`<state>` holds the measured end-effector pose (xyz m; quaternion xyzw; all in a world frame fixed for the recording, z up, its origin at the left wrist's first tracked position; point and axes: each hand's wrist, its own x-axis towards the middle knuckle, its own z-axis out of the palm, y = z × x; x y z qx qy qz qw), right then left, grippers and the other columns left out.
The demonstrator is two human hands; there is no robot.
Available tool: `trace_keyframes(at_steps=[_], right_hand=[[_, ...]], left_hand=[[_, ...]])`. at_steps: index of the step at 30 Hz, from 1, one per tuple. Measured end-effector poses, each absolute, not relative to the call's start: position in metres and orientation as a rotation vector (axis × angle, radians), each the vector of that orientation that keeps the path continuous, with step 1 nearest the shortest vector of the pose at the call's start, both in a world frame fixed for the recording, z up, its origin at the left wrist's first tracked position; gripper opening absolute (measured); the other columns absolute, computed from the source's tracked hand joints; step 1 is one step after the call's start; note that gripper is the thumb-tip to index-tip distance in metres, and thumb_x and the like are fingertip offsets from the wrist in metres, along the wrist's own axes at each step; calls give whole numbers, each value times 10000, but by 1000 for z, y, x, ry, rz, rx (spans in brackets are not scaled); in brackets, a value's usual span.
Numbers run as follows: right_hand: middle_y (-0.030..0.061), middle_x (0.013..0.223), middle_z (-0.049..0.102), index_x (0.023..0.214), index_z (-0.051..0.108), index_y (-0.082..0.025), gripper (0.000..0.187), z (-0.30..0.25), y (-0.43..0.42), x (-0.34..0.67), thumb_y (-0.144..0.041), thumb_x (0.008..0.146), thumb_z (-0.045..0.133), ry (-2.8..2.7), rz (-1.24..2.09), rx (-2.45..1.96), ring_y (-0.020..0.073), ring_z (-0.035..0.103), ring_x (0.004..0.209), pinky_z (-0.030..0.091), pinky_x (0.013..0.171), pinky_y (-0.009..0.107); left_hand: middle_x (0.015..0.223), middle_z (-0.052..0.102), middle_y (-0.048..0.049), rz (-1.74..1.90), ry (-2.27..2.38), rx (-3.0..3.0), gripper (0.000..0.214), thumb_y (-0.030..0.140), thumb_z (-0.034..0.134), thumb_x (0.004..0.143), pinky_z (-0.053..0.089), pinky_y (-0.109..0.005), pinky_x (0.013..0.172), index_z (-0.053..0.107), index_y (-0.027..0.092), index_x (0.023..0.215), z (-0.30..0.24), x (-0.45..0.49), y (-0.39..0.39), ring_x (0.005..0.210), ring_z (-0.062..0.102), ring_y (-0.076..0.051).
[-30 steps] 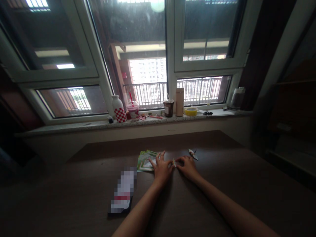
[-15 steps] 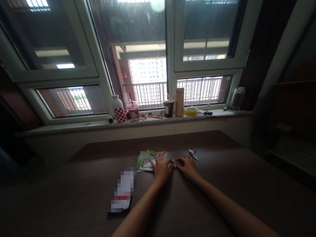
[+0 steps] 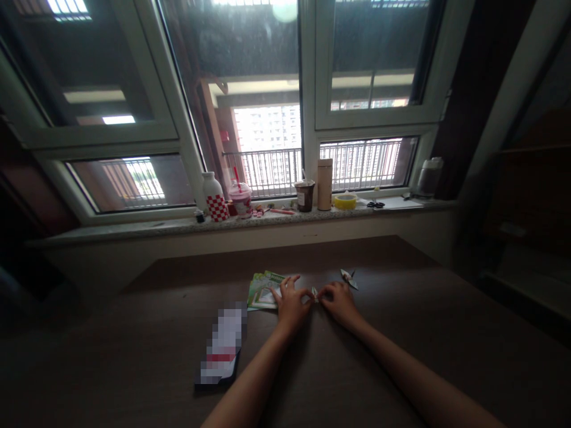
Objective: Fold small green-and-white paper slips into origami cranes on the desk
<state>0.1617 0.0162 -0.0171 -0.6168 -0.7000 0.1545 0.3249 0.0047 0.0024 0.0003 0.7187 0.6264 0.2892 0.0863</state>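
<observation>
My left hand (image 3: 291, 303) and my right hand (image 3: 339, 302) rest on the dark wooden table (image 3: 401, 356), fingertips meeting in a pinch on a small folded piece of paper (image 3: 314, 294) between them. The left hand's outer fingers are spread, and its thumb and forefinger pinch the paper. A stack of green printed paper sheets (image 3: 263, 289) lies just left of the left hand. A small folded paper figure (image 3: 348, 277) sits on the table just beyond the right hand.
A phone (image 3: 222, 351) lies on the table at the left front. On the window sill (image 3: 156, 226) stand a checked bottle (image 3: 214, 196), a pink drink cup (image 3: 241, 199), a dark cup (image 3: 305, 195), a tall flask (image 3: 325, 183), yellow tape (image 3: 345, 201) and scissors (image 3: 375, 204).
Both hands stay at the same spot; the fingers have drawn slightly closer together on the small paper. Nothing else has moved.
</observation>
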Motion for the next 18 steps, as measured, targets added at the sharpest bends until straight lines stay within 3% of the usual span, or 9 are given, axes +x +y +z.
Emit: trace_keyframes(at_steps=[8,14,18], right_hand=[[30,1032,697,862,727,-247,165,-18,16,166,-151,812,604,-2026,266,-1466,264,497,1098,333,1012,405],[18,992,730,873,718,-269,213,-12,13,168,-157,872,536,-2176,147,-1382,258,506,1141,149,1136,501],[20,998,738,861,721,-269,213,-13,13,170,-180,888,529,-2195,141,-1378,268,505,1191,102,1141,542]], left_hand=[[1441,517,30,809,1879,2274,79,308,736,784,-10,-740,1121,772,377,804,3,1,2,1418,291,-315],[1460,505,61,712,1876,2321,89,317,738,785,-37,-741,1124,772,391,821,6,0,2,1429,276,-324],[1477,491,72,683,1848,2348,98,326,749,778,-64,-744,1117,772,403,833,5,-4,1,1430,277,-328]])
